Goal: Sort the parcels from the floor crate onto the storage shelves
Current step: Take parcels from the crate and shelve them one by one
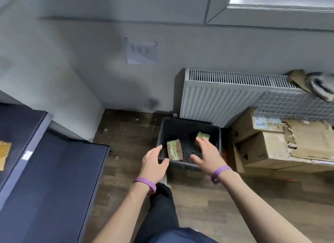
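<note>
Left hand (153, 163) and right hand (207, 154), grips spread empty, flank the tan oblong parcel (174, 150) lying lengthwise away in the dark plastic crate (180, 130).

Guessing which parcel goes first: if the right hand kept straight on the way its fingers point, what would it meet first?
Probably the far parcel in the crate: the open right hand aims at it and overlaps its near edge in the picture. Whether they touch is unclear.
</note>
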Motion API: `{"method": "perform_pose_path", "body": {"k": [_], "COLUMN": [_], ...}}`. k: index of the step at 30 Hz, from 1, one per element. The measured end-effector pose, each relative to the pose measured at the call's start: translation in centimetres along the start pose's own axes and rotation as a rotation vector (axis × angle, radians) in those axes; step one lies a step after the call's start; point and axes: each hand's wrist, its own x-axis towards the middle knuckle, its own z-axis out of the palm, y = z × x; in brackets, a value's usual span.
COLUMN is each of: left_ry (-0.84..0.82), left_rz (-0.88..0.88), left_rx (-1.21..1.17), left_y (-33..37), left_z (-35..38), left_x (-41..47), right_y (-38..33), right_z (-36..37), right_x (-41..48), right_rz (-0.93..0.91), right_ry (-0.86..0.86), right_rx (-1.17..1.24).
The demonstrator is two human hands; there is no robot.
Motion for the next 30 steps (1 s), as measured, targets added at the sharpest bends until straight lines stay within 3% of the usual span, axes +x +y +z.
{"method": "perform_pose_path", "body": {"k": [8, 15, 23, 30], "left_ry": [-0.166, -0.277, -0.298, -0.297], "left_rz": [0.010, -0.066, -0.345, -0.428], "left_rx": [0.103, 0.149, 0.007, 0.048], "left_y": [3.8, 1.3, -10.8, -25.0], "left_z": [-3.5, 1.0, 16.0, 30.9], "left_x": [16.4, 26.8, 40.6, 51.6], "right_y": [-0.9, 3.1, 14.5, 25.4], "right_z": [-1.1, 3.1, 18.8, 35.7], "right_x": [11.4, 20.9, 35.2, 44.8], "right_rz": [0.140, 0.157, 0.169, 0.279], "right_ry": [-0.076, -0.180, -0.392, -0.443], "right_rx": [0.008, -0.108, -0.161, -0.087]}}
